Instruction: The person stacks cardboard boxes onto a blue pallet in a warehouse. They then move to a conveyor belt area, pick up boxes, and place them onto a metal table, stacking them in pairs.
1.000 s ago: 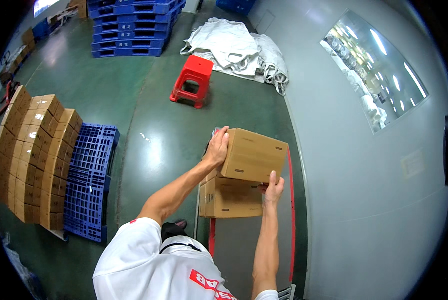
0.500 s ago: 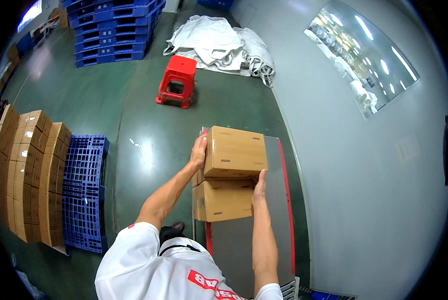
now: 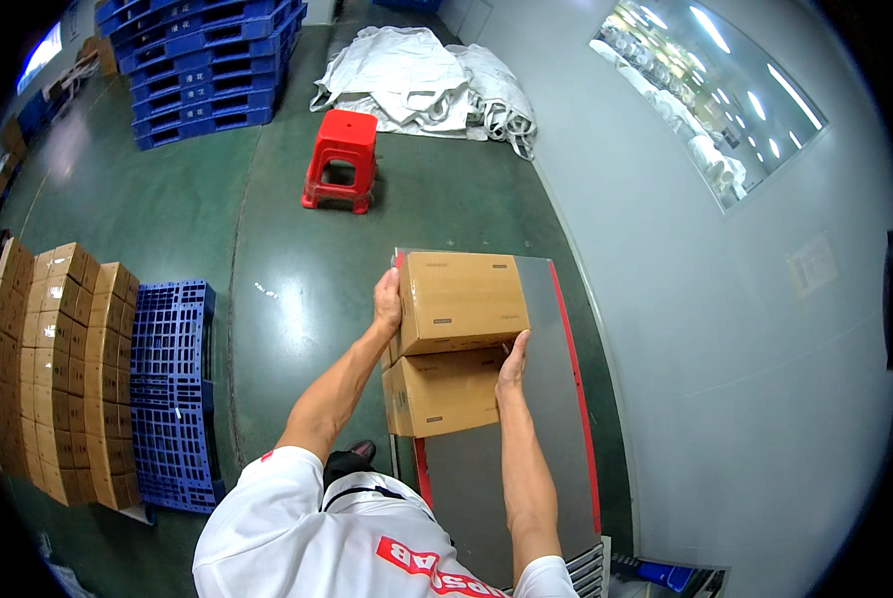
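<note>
Cardboard carton (image 3: 466,299), brown and box-shaped, sits at the centre of the clock. Around it, the green floor (image 3: 197,209) and the pale grey wall (image 3: 716,349) are largest, the wall filling 3 o'clock. A grey, red-edged conveyor bed (image 3: 466,468) runs below from the centre toward 5 o'clock. Stacked brown cartons (image 3: 63,379) stand near 9 o'clock beside a bare stretch of blue plastic pallet (image 3: 170,399). A stack of blue pallets (image 3: 207,80) rises at 10 to 11 o'clock, crumpled white woven bags (image 3: 397,80) lie toward 12, and a red plastic stool (image 3: 342,145) stands at 11.

A second carton (image 3: 446,394) lies at 6 o'clock, just on the near side of the central one; what directly supports the central one is hidden. Its long axis runs from 9 to 3 o'clock, across the body. The left hand (image 3: 388,302) clasps its short end at 9 o'clock. The right hand (image 3: 512,364) grips its near corner at 5 o'clock, thumb up, fingers mostly hidden; this hand is nearer the body.
</note>
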Motion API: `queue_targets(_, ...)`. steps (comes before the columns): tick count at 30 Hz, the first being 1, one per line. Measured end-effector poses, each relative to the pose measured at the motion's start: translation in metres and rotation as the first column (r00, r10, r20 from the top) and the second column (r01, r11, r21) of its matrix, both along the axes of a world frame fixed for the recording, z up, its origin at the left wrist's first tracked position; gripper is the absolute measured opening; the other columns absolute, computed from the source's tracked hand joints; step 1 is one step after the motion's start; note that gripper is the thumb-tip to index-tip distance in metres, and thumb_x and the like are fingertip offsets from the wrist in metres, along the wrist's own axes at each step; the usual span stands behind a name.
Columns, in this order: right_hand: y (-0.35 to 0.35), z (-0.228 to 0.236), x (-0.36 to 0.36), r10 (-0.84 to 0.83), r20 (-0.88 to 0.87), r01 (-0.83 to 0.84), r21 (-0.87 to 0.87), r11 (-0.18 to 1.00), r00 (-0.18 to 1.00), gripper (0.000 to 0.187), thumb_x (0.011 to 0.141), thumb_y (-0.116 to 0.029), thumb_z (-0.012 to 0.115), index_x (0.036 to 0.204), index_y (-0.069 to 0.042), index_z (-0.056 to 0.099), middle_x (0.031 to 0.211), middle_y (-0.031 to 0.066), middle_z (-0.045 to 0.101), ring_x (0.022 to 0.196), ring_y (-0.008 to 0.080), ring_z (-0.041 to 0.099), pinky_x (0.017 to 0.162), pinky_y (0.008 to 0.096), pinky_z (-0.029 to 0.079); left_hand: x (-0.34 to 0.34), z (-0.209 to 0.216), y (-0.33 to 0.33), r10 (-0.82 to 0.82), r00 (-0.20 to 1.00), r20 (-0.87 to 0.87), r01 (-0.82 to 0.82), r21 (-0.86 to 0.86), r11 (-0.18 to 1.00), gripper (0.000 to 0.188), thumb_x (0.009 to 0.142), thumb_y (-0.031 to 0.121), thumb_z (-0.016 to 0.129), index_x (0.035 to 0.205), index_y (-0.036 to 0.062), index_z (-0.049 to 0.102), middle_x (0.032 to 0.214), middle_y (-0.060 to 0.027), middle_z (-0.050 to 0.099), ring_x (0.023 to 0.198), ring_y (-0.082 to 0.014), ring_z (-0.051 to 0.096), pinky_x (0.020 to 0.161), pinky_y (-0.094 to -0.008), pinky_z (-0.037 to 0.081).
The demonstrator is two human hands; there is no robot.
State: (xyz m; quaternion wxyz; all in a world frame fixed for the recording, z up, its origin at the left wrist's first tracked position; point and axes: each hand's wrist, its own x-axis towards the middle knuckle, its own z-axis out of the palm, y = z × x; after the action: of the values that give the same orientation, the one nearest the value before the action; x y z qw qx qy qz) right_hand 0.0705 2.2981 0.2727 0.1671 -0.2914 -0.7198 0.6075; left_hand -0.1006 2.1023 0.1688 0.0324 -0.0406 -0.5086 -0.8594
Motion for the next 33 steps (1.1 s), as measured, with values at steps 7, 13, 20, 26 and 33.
queue_targets(7,0.003,-0.007,-0.001,0.014,-0.021,-0.015,-0.046,0.999,1.0,0.09,0.093,-0.07,0.033,0.146,0.003,0.029,0.151,0.0165,0.032,0.141,0.0282,0.027,0.116,0.0385,0.017,0.003,0.0,0.001,0.057,0.998,0.026,-0.055,-0.044,0.998,0.04,0.104,0.037,0.038,0.093,0.0042,0.057,0.086,0.0012,0.056,0.079,-0.008,0.049,0.072,-0.0268,0.045)
queue_targets(13,0.045,-0.028,0.013,0.03,-0.113,-0.047,-0.157,0.986,0.993,0.088,0.094,-0.069,0.032,0.144,0.004,0.035,0.149,0.0174,0.038,0.139,0.0287,0.032,0.116,0.0384,0.019,0.008,-0.001,0.002,0.224,0.975,0.002,-0.209,-0.36,0.909,0.04,0.101,0.035,0.045,0.099,0.0002,0.064,0.092,-0.0063,0.063,0.091,-0.0187,0.057,0.086,-0.0323,0.044)
queue_targets(20,0.098,-0.053,0.159,-0.402,-0.089,0.377,-0.215,0.901,0.911,0.074,0.095,-0.063,0.037,0.125,0.003,0.054,0.126,0.0192,0.058,0.115,0.0269,0.057,0.106,0.0415,0.034,0.013,-0.093,-0.111,0.184,0.958,0.219,-0.045,-0.52,0.853,0.037,0.099,0.036,0.049,0.087,0.0028,0.063,0.082,-0.0043,0.061,0.08,-0.0149,0.056,0.077,-0.0306,0.047)
queue_targets(26,0.052,-0.113,0.336,-0.737,0.107,0.743,-0.153,0.651,0.668,0.03,0.092,-0.031,0.059,0.103,-0.004,0.062,0.09,0.0047,0.068,0.075,0.0122,0.064,0.065,0.0253,0.047,0.135,-0.18,-0.212,-0.199,0.584,0.787,0.717,-0.385,0.581,0.034,0.09,0.029,0.064,0.067,0.0115,0.048,0.052,-0.0003,0.043,0.041,-0.0126,0.042,0.036,-0.029,0.032)
queue_targets(33,-0.039,-0.141,0.455,-0.844,0.31,0.898,-0.196,0.394,0.438,0.017,0.088,-0.021,0.065,0.09,-0.005,0.063,0.085,0.004,0.066,0.073,0.0109,0.063,0.06,0.0226,0.046,0.234,-0.191,-0.207,-0.248,0.159,0.956,0.984,-0.174,-0.039,0.031,0.087,0.033,0.069,0.099,0.0053,0.063,0.078,-0.006,0.065,0.063,-0.0184,0.062,0.058,-0.036,0.05)
